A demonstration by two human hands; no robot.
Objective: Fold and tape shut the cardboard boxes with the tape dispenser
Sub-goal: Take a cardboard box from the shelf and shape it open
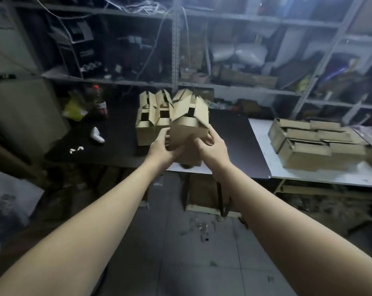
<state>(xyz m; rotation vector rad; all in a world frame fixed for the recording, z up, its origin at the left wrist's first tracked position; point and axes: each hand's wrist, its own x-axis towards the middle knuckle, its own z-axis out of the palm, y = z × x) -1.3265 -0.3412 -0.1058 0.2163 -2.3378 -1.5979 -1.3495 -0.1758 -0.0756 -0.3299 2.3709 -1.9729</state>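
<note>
Grey metal shelving (176,50) crammed with clutter fills the back wall. In front of it stands a matt black table (116,150), with a white table (264,150) butted against its right edge. The white one carries a heap of brown cardboard boxes (309,146) lying low and flat-sided. On the black one stands a row of open boxes (147,124), flaps sticking up. Just in front of them, at the near table edge, is the held box (188,133), plain corrugated card with its top flaps raised and splayed. It should be light and fairly stiff, though the walls would dent under a hard squeeze, so the lower corners are the best hold. The left hand (161,148) and right hand (213,146) clasp it there, fingers curled round opposite sides. A small white object (98,135) further left is possibly the dispenser; blur prevents certainty
</note>
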